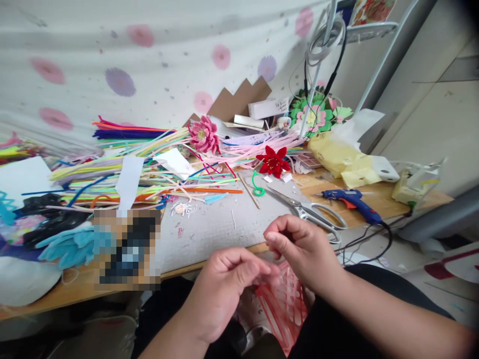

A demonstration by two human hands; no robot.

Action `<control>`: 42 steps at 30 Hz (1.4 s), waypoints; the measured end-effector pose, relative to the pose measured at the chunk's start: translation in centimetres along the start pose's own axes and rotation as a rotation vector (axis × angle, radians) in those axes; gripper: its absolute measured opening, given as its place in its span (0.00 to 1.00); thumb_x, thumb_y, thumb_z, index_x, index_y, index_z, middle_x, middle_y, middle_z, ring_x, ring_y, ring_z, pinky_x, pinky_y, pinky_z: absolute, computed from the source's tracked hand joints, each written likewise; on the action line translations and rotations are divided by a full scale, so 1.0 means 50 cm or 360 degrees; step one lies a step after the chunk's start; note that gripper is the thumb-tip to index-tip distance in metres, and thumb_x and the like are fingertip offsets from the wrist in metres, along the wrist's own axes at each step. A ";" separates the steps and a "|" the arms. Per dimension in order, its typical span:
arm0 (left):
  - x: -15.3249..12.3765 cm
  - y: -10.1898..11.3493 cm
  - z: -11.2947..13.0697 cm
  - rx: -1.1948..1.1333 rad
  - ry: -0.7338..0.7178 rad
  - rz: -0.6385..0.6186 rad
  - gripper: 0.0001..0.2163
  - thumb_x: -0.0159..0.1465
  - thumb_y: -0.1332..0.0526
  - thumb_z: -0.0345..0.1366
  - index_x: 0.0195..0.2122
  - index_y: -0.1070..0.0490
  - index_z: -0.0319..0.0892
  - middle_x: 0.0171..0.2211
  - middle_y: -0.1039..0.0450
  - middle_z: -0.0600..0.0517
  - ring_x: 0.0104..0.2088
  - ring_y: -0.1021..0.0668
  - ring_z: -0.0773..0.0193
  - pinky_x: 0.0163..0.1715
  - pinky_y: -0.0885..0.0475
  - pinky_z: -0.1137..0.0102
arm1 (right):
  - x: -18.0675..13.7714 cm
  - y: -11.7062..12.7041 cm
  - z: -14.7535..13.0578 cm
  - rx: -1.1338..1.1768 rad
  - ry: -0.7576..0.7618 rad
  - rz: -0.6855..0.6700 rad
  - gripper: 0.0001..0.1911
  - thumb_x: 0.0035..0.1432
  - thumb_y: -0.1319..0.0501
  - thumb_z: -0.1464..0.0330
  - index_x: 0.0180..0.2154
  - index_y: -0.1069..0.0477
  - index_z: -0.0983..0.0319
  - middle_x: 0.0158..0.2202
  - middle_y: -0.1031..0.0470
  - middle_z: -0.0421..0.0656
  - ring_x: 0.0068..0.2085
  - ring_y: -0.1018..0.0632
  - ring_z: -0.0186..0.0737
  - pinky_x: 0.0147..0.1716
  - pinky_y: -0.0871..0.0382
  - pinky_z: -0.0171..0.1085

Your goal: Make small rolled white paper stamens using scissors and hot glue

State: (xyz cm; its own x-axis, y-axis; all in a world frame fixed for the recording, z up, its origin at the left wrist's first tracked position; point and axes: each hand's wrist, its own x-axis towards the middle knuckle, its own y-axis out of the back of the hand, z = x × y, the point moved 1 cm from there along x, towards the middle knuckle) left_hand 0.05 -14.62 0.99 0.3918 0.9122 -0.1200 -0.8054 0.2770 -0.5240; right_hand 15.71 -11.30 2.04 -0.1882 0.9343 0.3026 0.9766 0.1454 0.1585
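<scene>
In the head view, my left hand (228, 286) is in front of the table edge, fingers pressed together and blurred at the tips. Close beside it on the right, my right hand (303, 249) is closed in a pinch, thumb against forefinger. Whatever either hand may hold is too small or hidden to make out. Below both hands is a red plastic basket (282, 304) with an openwork wall. Just beyond my right hand lie metal scissors (305, 209). A green coiled pipe cleaner (258, 189) and a red fuzzy flower (275, 162) lie farther back.
A grey mat (202, 229) covers part of the wooden table. Bundles of coloured pipe cleaners (93, 172) fill the left and back, near a pink flower (204, 134). A blue glue gun (354, 202) with a cable lies right. Blue gloves (71, 244) lie left, beside a pixelated patch.
</scene>
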 end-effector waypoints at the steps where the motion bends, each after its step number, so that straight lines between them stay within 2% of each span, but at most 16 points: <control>1: -0.005 0.001 0.000 0.0044 0.0011 0.0012 0.06 0.58 0.34 0.34 0.27 0.23 0.36 0.28 0.20 0.47 0.28 0.21 0.63 0.37 0.27 0.68 | -0.002 0.001 0.001 0.0023 -0.0062 -0.0018 0.11 0.58 0.39 0.64 0.27 0.33 0.63 0.18 0.34 0.34 0.18 0.34 0.28 0.18 0.39 0.29; 4: -0.013 0.006 0.001 -0.0023 -0.0047 0.0056 0.09 0.58 0.34 0.36 0.24 0.25 0.37 0.23 0.22 0.49 0.24 0.22 0.66 0.34 0.28 0.69 | -0.011 0.003 -0.001 0.0000 -0.0061 -0.0077 0.12 0.57 0.38 0.63 0.25 0.34 0.62 0.17 0.35 0.34 0.18 0.35 0.27 0.18 0.40 0.28; 9: -0.014 0.014 0.005 -0.0244 -0.0146 0.0116 0.08 0.62 0.38 0.34 0.30 0.22 0.36 0.33 0.20 0.45 0.35 0.19 0.61 0.40 0.26 0.67 | -0.025 -0.004 -0.008 0.0034 0.0088 -0.0219 0.04 0.60 0.42 0.70 0.34 0.28 0.62 0.28 0.26 0.40 0.30 0.26 0.32 0.31 0.31 0.32; 12: -0.017 0.011 0.006 -0.0238 -0.0150 0.0117 0.05 0.61 0.37 0.30 0.33 0.22 0.36 0.35 0.19 0.45 0.37 0.19 0.61 0.43 0.27 0.67 | -0.028 -0.001 -0.012 0.0091 0.0221 -0.0206 0.06 0.58 0.41 0.72 0.38 0.27 0.61 0.35 0.27 0.43 0.37 0.25 0.36 0.36 0.29 0.35; 15: -0.021 0.000 0.006 -0.0220 -0.0135 0.0139 0.03 0.59 0.36 0.27 0.33 0.22 0.37 0.34 0.19 0.46 0.36 0.20 0.63 0.43 0.27 0.68 | -0.031 -0.001 -0.018 0.0101 0.0371 -0.0198 0.09 0.57 0.38 0.72 0.41 0.27 0.59 0.39 0.29 0.45 0.41 0.25 0.39 0.38 0.28 0.38; 18: -0.025 -0.013 0.006 -0.0182 -0.0121 0.0167 0.03 0.57 0.35 0.26 0.31 0.22 0.37 0.33 0.19 0.47 0.35 0.20 0.65 0.40 0.27 0.72 | -0.033 -0.009 -0.025 -0.0042 0.0568 -0.0186 0.11 0.53 0.36 0.73 0.41 0.26 0.59 0.38 0.29 0.45 0.41 0.25 0.40 0.40 0.28 0.40; 20: -0.026 -0.019 0.005 -0.0158 -0.0122 0.0192 0.02 0.56 0.34 0.26 0.30 0.22 0.37 0.32 0.19 0.47 0.35 0.20 0.66 0.39 0.27 0.74 | -0.033 -0.015 -0.028 -0.0106 0.0619 -0.0201 0.10 0.53 0.35 0.73 0.40 0.25 0.59 0.36 0.28 0.44 0.37 0.25 0.38 0.38 0.28 0.39; 24: -0.030 -0.025 0.001 -0.0052 -0.0110 0.0152 0.04 0.58 0.34 0.31 0.33 0.22 0.36 0.31 0.19 0.46 0.33 0.20 0.63 0.39 0.27 0.70 | -0.026 -0.004 -0.029 -0.0169 0.0538 -0.0179 0.03 0.56 0.37 0.73 0.32 0.24 0.61 0.31 0.28 0.42 0.32 0.25 0.35 0.32 0.30 0.35; 28: -0.035 -0.023 -0.001 0.0080 -0.0115 0.0216 0.08 0.58 0.34 0.37 0.31 0.22 0.37 0.26 0.20 0.47 0.28 0.20 0.62 0.34 0.27 0.69 | -0.021 0.028 -0.024 -0.0103 0.0333 -0.0060 0.07 0.59 0.39 0.68 0.29 0.28 0.62 0.26 0.28 0.40 0.29 0.26 0.34 0.30 0.32 0.34; 31: -0.035 -0.021 -0.004 0.0187 -0.0095 0.0236 0.10 0.58 0.34 0.40 0.28 0.24 0.37 0.16 0.26 0.52 0.19 0.25 0.69 0.32 0.29 0.71 | -0.030 0.035 -0.028 -0.0059 0.0382 -0.0157 0.09 0.61 0.41 0.67 0.29 0.28 0.61 0.24 0.28 0.39 0.28 0.26 0.34 0.31 0.31 0.35; 33: -0.033 -0.020 -0.008 0.0293 -0.0070 0.0265 0.14 0.56 0.33 0.44 0.23 0.27 0.37 0.08 0.37 0.59 0.12 0.36 0.76 0.23 0.35 0.76 | -0.040 0.029 -0.037 -0.0113 0.0546 -0.0258 0.06 0.59 0.39 0.66 0.35 0.26 0.62 0.30 0.25 0.43 0.33 0.25 0.36 0.35 0.30 0.37; 35: -0.030 -0.021 -0.014 0.0462 -0.0006 0.0261 0.18 0.54 0.33 0.47 0.18 0.32 0.37 0.08 0.44 0.62 0.10 0.45 0.79 0.14 0.47 0.78 | -0.051 0.019 -0.044 -0.0198 0.0636 -0.0406 0.11 0.56 0.36 0.66 0.42 0.27 0.61 0.34 0.23 0.44 0.36 0.24 0.38 0.38 0.30 0.38; 36: -0.029 -0.022 -0.017 0.0554 0.0039 0.0226 0.19 0.53 0.33 0.47 0.18 0.33 0.37 0.09 0.44 0.62 0.10 0.46 0.80 0.12 0.53 0.78 | -0.056 0.014 -0.046 -0.0237 0.0634 -0.0470 0.11 0.56 0.35 0.65 0.41 0.26 0.61 0.33 0.23 0.44 0.34 0.24 0.37 0.39 0.30 0.39; 38: -0.025 -0.025 -0.022 0.0685 0.0088 0.0125 0.16 0.56 0.34 0.46 0.24 0.29 0.36 0.14 0.39 0.59 0.11 0.44 0.79 0.12 0.54 0.77 | -0.060 0.012 -0.044 -0.0264 0.0489 -0.0518 0.06 0.59 0.38 0.66 0.34 0.26 0.62 0.25 0.24 0.40 0.27 0.25 0.34 0.34 0.29 0.37; 40: -0.020 -0.027 -0.025 0.0648 0.0044 0.0060 0.11 0.59 0.36 0.41 0.37 0.26 0.39 0.20 0.34 0.57 0.15 0.37 0.76 0.15 0.46 0.78 | -0.059 0.018 -0.037 -0.0154 0.0245 -0.0424 0.10 0.61 0.42 0.66 0.29 0.27 0.62 0.20 0.27 0.38 0.22 0.26 0.31 0.27 0.30 0.33; 42: -0.017 -0.024 -0.024 0.0438 -0.0058 0.0059 0.14 0.59 0.36 0.35 0.46 0.29 0.43 0.28 0.31 0.55 0.22 0.32 0.73 0.21 0.37 0.77 | -0.052 0.030 -0.029 0.0021 0.0061 -0.0277 0.08 0.60 0.42 0.68 0.31 0.27 0.62 0.24 0.25 0.40 0.25 0.24 0.31 0.25 0.29 0.31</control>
State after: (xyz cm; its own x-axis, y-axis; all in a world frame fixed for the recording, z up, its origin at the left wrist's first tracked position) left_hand 1.24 -16.08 0.71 0.3479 0.9320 -0.1019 -0.9113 0.3106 -0.2703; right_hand 17.49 -14.00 2.86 -0.3583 0.8816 0.3072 0.9301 0.3085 0.1995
